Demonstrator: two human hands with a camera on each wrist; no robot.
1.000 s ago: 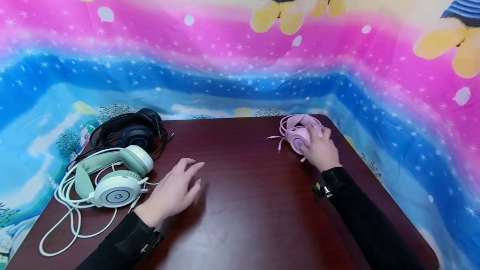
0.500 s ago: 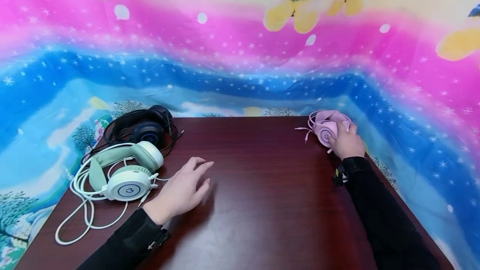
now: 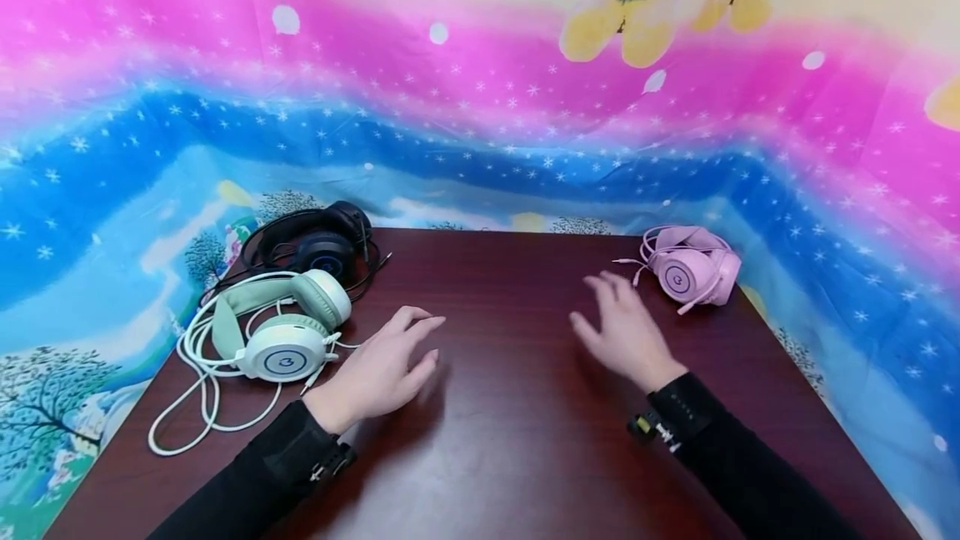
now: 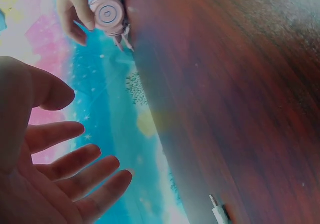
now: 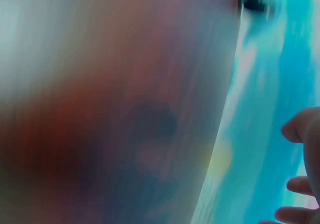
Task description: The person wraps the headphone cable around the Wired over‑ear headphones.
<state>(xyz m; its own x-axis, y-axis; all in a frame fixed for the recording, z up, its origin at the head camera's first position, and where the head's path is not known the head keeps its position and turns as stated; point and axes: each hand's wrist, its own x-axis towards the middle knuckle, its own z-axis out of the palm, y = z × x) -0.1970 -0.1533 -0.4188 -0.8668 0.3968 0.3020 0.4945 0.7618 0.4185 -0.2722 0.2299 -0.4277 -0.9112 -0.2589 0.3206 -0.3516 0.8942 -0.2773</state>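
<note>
Pink headphones (image 3: 688, 272) rest on the table's far right corner, their thin cable looped around them. My right hand (image 3: 628, 333) is apart from them, to their left and nearer me, fingers spread and holding nothing. White headphones with pale green cushions (image 3: 285, 357) lie at the left, their white cable trailing toward me. Just right of these hovers my left hand (image 3: 378, 373), fingers loosely extended with nothing in them; the left wrist view shows its spread fingers (image 4: 90, 176). Behind the white pair lie black headphones (image 3: 326, 252). The right wrist view is blurred.
The dark red wooden table (image 3: 502, 407) has a patterned cloth (image 3: 495, 123) hanging along its back and sides. A white cable's plug (image 4: 219, 211) lies on the table in the left wrist view.
My right hand slid the pink headphones farther into the right corner, then let go and drew back left. My left hand stays near the white headphones. The head view has turned left.
</note>
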